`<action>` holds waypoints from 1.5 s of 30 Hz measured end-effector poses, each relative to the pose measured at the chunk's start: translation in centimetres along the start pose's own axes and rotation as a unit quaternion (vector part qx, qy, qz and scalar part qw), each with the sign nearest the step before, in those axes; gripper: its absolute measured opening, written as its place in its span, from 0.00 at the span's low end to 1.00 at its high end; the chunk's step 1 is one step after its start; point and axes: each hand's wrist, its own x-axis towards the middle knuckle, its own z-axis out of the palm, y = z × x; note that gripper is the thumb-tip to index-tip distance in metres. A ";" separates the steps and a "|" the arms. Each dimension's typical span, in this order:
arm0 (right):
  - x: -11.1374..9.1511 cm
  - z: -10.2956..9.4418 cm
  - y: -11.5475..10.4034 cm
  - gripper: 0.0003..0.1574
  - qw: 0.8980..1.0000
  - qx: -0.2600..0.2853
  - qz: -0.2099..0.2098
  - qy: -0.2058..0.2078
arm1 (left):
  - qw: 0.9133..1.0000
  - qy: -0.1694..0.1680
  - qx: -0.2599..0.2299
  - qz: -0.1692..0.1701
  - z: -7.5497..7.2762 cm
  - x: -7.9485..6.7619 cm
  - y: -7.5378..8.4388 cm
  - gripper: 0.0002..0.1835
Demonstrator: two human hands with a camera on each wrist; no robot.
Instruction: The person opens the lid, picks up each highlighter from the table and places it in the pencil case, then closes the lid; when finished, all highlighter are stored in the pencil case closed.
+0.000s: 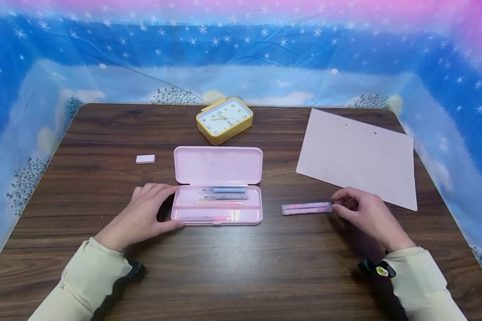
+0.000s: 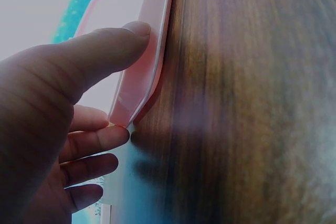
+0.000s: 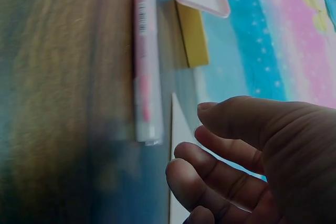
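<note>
A pink pencil case (image 1: 218, 207) lies with its lid (image 1: 218, 165) folded back. My left hand (image 1: 146, 211) grips its left end, thumb (image 2: 118, 45) at the front corner and fingers at the back corner. Inside the case are several pens, a blue one (image 1: 225, 190) at the back and a pinkish one (image 1: 205, 219) in the front compartment. To the right of the case, two pink-and-clear pens (image 1: 306, 208) lie side by side on the table. My right hand (image 1: 365, 214) is at their right end, its fingers loosely bent with a gap to the pens in the right wrist view.
A yellow clock (image 1: 225, 120) stands behind the pencil case. A white eraser (image 1: 145, 159) lies to the left of the lid. At the back right is a pale clipboard-like sheet (image 1: 357, 156) with two holes. A snowflake-patterned cloth (image 1: 241, 49) surrounds the table.
</note>
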 end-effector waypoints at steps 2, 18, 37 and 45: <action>-0.1 0.3 0.3 0.10 1.000 -0.001 0.000 -0.004 | 1.000 0.001 -0.001 0.000 0.0 0.0 0.0 0.45; 0.0 1.9 1.0 0.09 0.999 -0.034 -0.029 -0.001 | 1.000 0.005 -0.003 0.002 -0.1 0.0 0.0 0.45; -0.7 1.6 1.3 0.07 0.997 -0.050 -0.055 0.017 | 1.000 0.007 0.000 0.010 -0.1 0.0 -0.1 0.43; -0.9 1.0 0.7 0.09 0.995 -0.041 -0.079 0.038 | 1.000 0.006 0.002 0.009 0.0 0.0 -0.1 0.44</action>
